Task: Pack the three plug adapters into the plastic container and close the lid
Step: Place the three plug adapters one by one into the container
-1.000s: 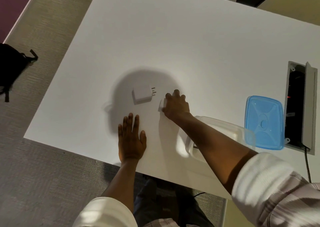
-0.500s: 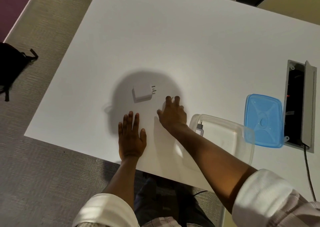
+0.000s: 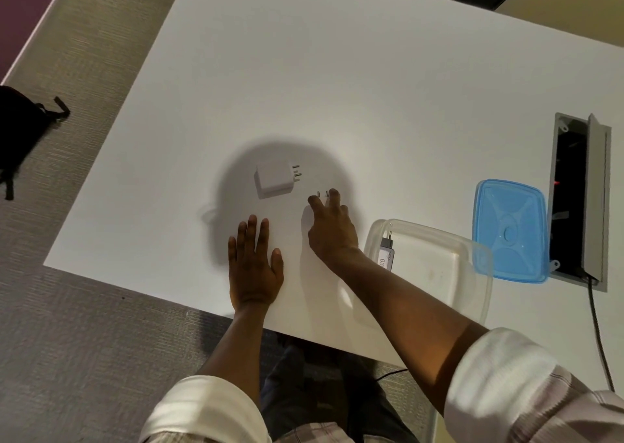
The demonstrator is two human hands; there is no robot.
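A white three-pin plug adapter lies on the white table. My right hand is closed around a second small white adapter; only its two pins show past my fingertips. A third adapter, dark with a white label, lies in the clear plastic container at its left end, partly hidden by my right forearm. The blue lid rests on the table, overlapping the container's far right corner. My left hand lies flat on the table, fingers apart, holding nothing.
An open cable box is set into the table right of the lid, with a black cable running toward me. A black bag lies on the carpet at the left. The table's near edge runs just under my wrists.
My right hand drew back toward me and the container with the small adapter in it, and the adapter's pins now show. My left hand and the large white adapter stayed put.
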